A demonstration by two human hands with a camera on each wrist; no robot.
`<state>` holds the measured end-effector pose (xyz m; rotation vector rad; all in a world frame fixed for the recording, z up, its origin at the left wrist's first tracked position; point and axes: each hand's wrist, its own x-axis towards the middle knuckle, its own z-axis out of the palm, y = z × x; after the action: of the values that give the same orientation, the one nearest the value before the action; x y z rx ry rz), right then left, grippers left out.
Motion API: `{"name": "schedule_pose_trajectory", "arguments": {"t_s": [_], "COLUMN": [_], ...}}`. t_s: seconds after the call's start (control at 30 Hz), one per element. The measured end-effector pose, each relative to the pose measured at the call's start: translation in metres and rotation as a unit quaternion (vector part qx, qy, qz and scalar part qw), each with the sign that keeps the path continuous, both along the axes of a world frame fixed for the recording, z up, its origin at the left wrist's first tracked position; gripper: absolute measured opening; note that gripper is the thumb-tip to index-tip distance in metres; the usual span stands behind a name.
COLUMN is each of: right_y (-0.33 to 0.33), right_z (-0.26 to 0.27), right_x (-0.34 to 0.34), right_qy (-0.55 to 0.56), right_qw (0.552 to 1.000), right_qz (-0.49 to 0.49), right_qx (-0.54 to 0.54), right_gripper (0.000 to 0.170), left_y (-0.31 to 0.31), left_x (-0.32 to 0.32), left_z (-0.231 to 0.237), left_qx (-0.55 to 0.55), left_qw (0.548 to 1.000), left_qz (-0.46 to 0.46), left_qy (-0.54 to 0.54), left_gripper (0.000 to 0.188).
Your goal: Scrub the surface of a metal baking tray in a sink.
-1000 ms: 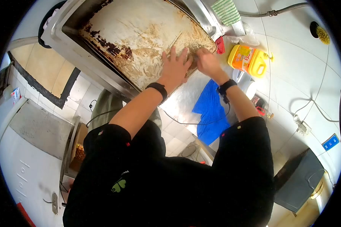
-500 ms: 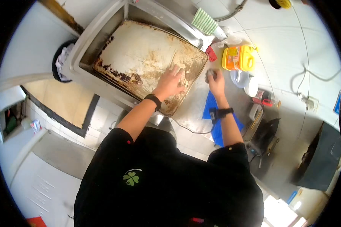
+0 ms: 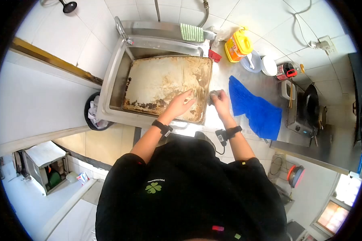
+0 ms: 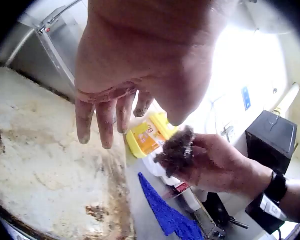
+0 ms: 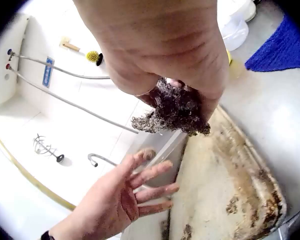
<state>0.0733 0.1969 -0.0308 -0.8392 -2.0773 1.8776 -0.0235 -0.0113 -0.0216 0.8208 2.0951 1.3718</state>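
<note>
A large baking tray [image 3: 161, 82], crusted with brown and black residue, lies across the metal sink [image 3: 108, 90]. My right hand [image 3: 221, 105] grips a dirty steel wool scrubber [image 5: 172, 107] just off the tray's right edge. In the left wrist view the scrubber [image 4: 177, 150] sticks out between the right thumb and fingers. Over the tray's lower right part is my left hand [image 3: 179, 105], its fingers spread and holding nothing. The right wrist view shows the soiled fingertips of that left hand [image 5: 117, 195].
A blue cloth [image 3: 255, 106] is spread on the steel counter. Behind it stand a yellow jug [image 3: 238, 46], a clear bowl [image 3: 251, 61] and a white tub [image 3: 268, 65]. A green striped cloth [image 3: 192, 32] hangs at the sink's back edge. A wok [image 3: 311, 100] sits at the right.
The right hand has moved off the tray with the scrubber. My left hand has lifted from the tray's surface. The head view has turned, bringing more of the sink and counter into sight.
</note>
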Motion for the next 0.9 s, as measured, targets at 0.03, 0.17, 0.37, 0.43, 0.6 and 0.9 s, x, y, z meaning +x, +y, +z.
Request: {"name": "schedule_pose_trajectory", "arguments": {"t_s": [0.03,0.17,0.37,0.43,0.6,0.9], "right_y": [-0.01,-0.038,-0.049,-0.046,-0.041,-0.057], "right_z": [0.003,0.035,0.045,0.026,0.007,0.021], "right_x": [-0.008,-0.021,0.011,0.027,0.073,0.114], "right_qy": [0.038,0.089,0.146,0.148,0.123,0.156], "right_qw": [0.999,0.996,0.981,0.982,0.985,0.985], "right_qz": [0.007,0.016,0.028,0.036,0.085,0.035], "right_qx": [0.033,0.007,-0.124,-0.113,-0.087,-0.068], "right_gripper": [0.015,0.026,0.027,0.025,0.023,0.019], "left_y": [0.004,0.009,0.012,0.012,0.009,0.0], "left_x": [0.001,0.011,0.042,0.055,0.093,0.113], "left_z": [0.005,0.048,0.078,0.071,0.051,0.053], "left_qx": [0.021,0.017,-0.015,-0.034,0.039,-0.008], "left_qw": [0.999,1.0,0.998,0.995,0.995,0.997], "left_qz": [0.001,-0.009,0.03,0.02,-0.005,-0.059], "left_qy": [-0.033,0.001,0.061,0.093,0.091,0.041], "left_gripper": [0.062,0.062,0.054,0.051,0.043,0.042]}}
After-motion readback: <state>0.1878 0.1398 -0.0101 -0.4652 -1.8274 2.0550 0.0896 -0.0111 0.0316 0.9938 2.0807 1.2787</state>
